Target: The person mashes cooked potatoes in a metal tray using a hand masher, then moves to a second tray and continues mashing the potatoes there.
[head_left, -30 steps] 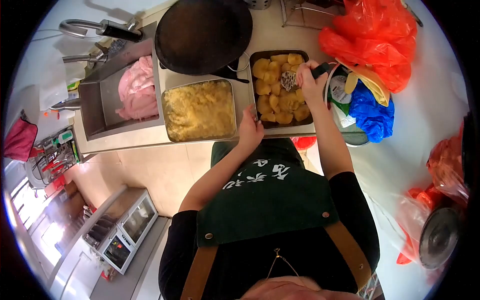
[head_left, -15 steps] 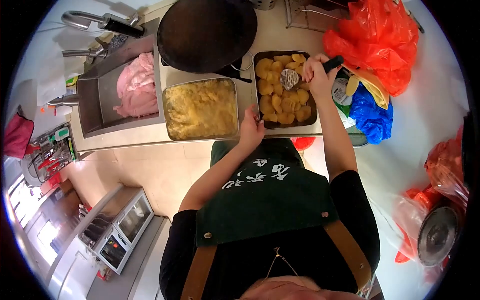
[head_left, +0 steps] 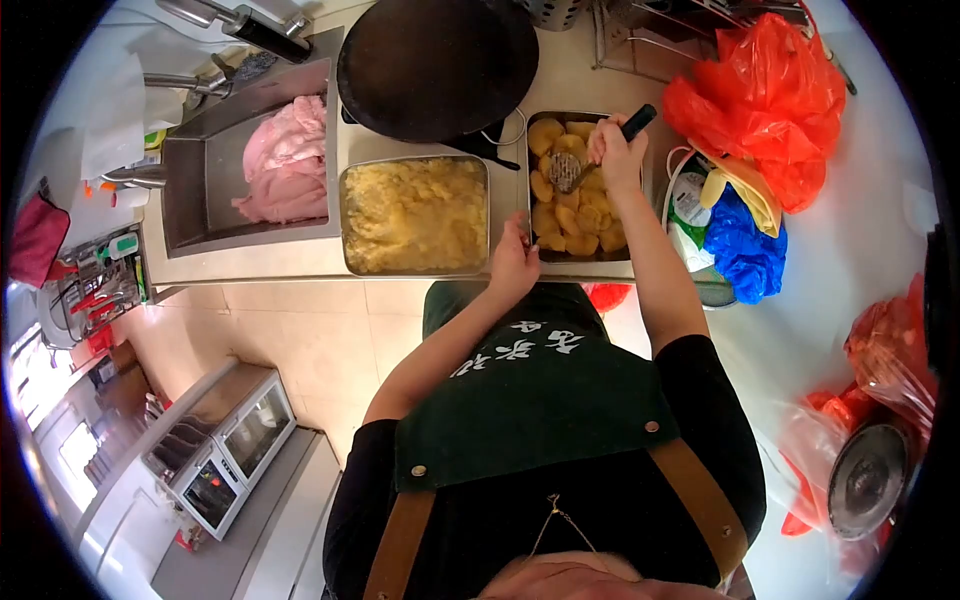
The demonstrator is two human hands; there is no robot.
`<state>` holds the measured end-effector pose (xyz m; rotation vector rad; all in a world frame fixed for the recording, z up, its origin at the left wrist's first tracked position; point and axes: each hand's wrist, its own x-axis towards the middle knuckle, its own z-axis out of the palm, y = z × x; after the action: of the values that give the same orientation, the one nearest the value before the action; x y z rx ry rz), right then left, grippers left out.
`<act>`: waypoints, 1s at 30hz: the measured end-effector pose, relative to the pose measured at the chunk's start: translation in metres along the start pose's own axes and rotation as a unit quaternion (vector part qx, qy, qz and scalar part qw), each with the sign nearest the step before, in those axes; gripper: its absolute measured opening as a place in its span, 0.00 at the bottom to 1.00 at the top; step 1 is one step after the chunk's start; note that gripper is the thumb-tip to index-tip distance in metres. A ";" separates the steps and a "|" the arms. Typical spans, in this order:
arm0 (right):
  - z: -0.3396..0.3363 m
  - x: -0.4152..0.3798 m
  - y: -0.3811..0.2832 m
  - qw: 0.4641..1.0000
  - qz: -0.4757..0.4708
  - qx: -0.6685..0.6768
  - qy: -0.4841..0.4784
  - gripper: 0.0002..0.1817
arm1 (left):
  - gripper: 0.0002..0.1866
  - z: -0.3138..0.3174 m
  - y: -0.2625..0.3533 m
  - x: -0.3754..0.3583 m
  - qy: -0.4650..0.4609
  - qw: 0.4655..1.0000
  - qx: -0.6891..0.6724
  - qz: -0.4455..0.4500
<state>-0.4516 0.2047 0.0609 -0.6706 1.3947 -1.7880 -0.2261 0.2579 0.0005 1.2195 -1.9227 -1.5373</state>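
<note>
A metal tray (head_left: 637, 180) holds several chunks of cooked potato (head_left: 573, 219). Above it, my right hand (head_left: 616, 150) is closed around the black handle of a masher (head_left: 566, 172), whose perforated metal head rests among the chunks in the upper left of the tray. My left hand (head_left: 514, 258) grips the tray's left edge near the front corner, thumb and fingers together on the rim. Just left of that hand is a second tray (head_left: 488, 215), full of yellow mash (head_left: 415, 213).
A large black wok (head_left: 437, 68) sits behind the trays. To the left, pink meat (head_left: 286, 165) lies in the sink (head_left: 200, 205). Red plastic bags (head_left: 765, 105) and a blue bag (head_left: 748, 245) are at the right. A wire rack (head_left: 660, 45) stands at the back.
The masher and my right hand have shifted left over the tray, with the head now nearer its left side. My left hand still holds the tray edge. The whole view has shifted slightly.
</note>
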 end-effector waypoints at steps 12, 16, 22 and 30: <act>0.019 0.006 -0.031 0.998 -0.049 -0.038 -0.015 0.14 | 0.30 0.002 -0.006 -0.001 -0.011 1.000 0.004 0.011; 0.015 0.017 0.001 0.991 -0.077 -0.111 -0.019 0.13 | 0.29 0.002 -0.006 0.000 -0.005 1.000 -0.007 0.016; 0.019 0.020 0.013 0.987 -0.058 -0.151 -0.005 0.13 | 0.29 -0.002 -0.001 0.000 -0.037 0.999 -0.014 -0.027; 0.012 0.048 -0.022 0.998 0.035 -0.032 -0.049 0.09 | 0.30 -0.002 -0.006 0.002 -0.035 0.999 -0.001 -0.008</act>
<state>-0.4758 0.1613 0.0833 -0.7238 1.3979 -1.6402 -0.2231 0.2551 -0.0050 1.1990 -1.9587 -1.6099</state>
